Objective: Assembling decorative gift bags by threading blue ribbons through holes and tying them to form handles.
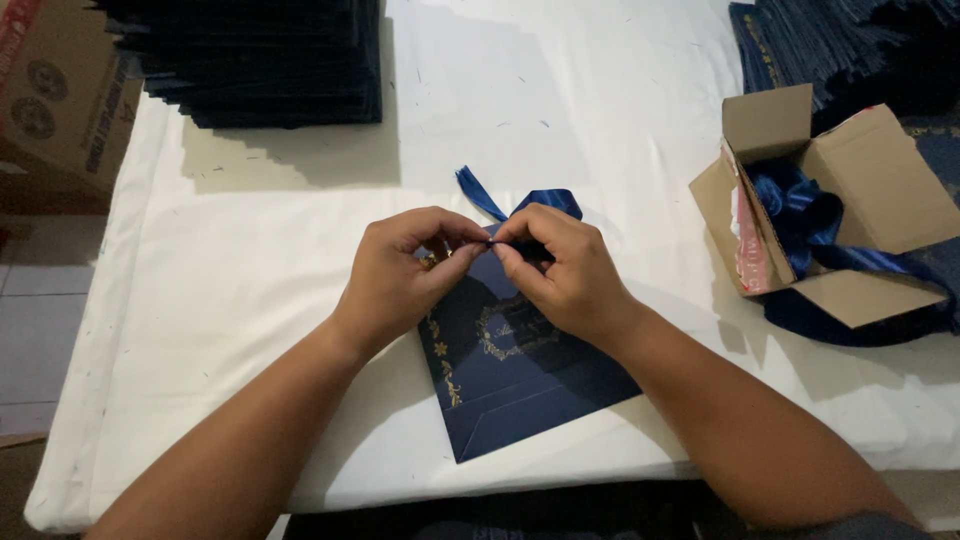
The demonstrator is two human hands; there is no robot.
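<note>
A dark blue card (520, 385) with gold ornament lies on the white tablecloth (260, 280) near the front edge. A blue satin ribbon (545, 200) sits at the card's top, one tail (478, 192) sticking out to the upper left. My left hand (405, 270) and my right hand (560, 270) meet above the card's top. Both pinch the ribbon's middle between thumb and fingertips. The knot itself is hidden under my fingers.
A tall stack of dark blue cards (260, 60) stands at the back left. An open cardboard box (850, 200) holding blue ribbon bows lies at the right. More dark blue cards (830, 40) are piled at the back right. A brown carton (55, 100) sits at the far left.
</note>
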